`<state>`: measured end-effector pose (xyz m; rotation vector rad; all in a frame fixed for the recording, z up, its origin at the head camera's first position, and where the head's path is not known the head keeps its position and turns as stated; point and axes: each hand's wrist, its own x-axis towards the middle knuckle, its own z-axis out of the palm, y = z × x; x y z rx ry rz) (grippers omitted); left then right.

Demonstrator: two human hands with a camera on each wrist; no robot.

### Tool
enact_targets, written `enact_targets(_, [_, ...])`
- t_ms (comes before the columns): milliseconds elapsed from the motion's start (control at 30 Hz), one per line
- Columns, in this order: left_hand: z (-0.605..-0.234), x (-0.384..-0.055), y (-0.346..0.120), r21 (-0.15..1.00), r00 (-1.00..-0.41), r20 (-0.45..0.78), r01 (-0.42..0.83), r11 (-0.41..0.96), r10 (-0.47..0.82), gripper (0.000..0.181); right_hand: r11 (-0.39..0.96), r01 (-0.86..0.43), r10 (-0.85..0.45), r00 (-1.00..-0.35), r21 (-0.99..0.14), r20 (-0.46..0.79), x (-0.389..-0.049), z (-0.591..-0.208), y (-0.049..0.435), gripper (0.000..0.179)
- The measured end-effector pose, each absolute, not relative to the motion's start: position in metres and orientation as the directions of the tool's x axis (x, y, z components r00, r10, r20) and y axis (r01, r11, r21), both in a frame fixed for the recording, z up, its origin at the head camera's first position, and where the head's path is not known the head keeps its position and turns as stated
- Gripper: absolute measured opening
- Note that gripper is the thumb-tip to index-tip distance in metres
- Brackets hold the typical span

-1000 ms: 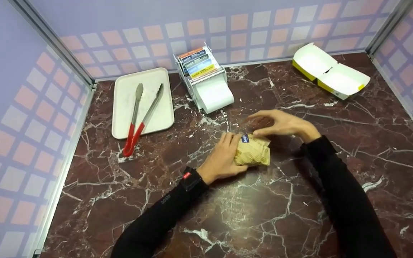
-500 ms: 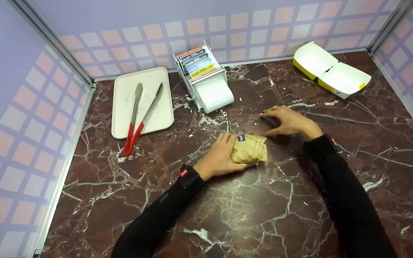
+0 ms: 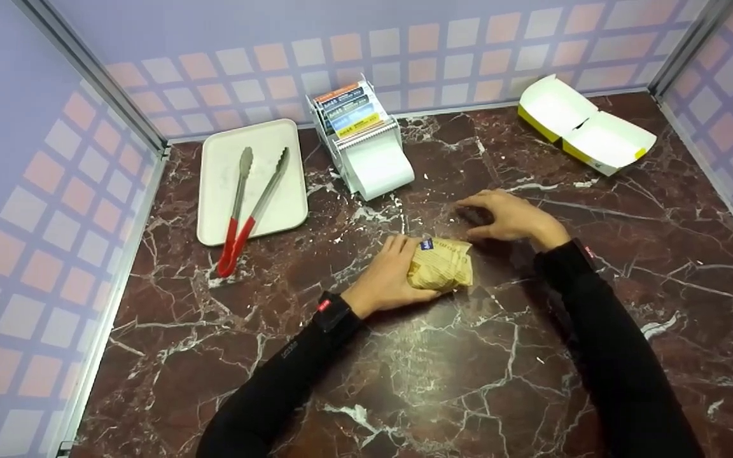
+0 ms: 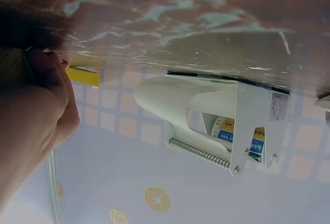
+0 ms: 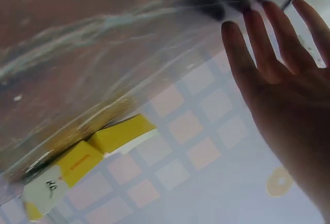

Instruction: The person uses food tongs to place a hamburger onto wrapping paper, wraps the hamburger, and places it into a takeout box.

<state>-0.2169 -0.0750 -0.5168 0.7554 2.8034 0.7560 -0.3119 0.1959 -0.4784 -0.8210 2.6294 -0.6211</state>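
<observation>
Near the middle of the table lies a burger-sized parcel [image 3: 439,266] wrapped in yellowish printed paper, with a small blue sticker on its upper left. My left hand [image 3: 389,277] holds it from the left, fingers along the far side and thumb along the near side. In the left wrist view this hand [image 4: 36,110] shows at the left edge, its grip on the parcel mostly out of sight. My right hand [image 3: 509,216] hovers up and right of the parcel with nothing in it. Its fingers [image 5: 237,49] are spread apart in the right wrist view.
A white tray [image 3: 214,191] carries red-handled metal tongs [image 3: 239,219] at the back left. Beside it stands a white label dispenser [image 3: 363,140] with coloured rolls. At the back right is an open yellow-and-white carton [image 3: 586,127]. Patterned panels [image 3: 404,63] wall in the table.
My right hand has drawn away from the parcel toward the right, then drifted slightly back left. The parcel has slid a little left with my left hand around it.
</observation>
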Motion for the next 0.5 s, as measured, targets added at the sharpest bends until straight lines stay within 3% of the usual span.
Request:
enact_targets(100, [-0.515, -0.217, -0.076, 0.513, -0.869, -0.02, 0.416, 0.751, 0.495, 0.103, 0.654, -0.453, -0.644, -0.753, -0.605, -0.133, -0.297, -0.466, 0.183, 0.057])
enact_targets(200, [-0.513, -0.217, -0.077, 0.519, -0.869, -0.025, 0.411, 0.75, 0.493, 0.107, 0.561, -0.467, -0.722, -0.679, -0.683, -0.129, -0.276, -0.455, 0.166, 0.061])
enact_targets(333, [-0.512, -0.217, -0.078, 0.515, -0.866, -0.024, 0.418, 0.749, 0.5, 0.111, 0.579, -0.572, -0.768, -0.622, -0.581, -0.153, -0.254, -0.452, 0.147, 0.085])
enact_targets(500, [-0.513, -0.217, -0.077, 0.515, -0.864, -0.032, 0.416, 0.749, 0.502, 0.112, 0.682, -0.598, -0.709, -0.683, -0.422, -0.178, -0.243, -0.458, 0.137, 0.106])
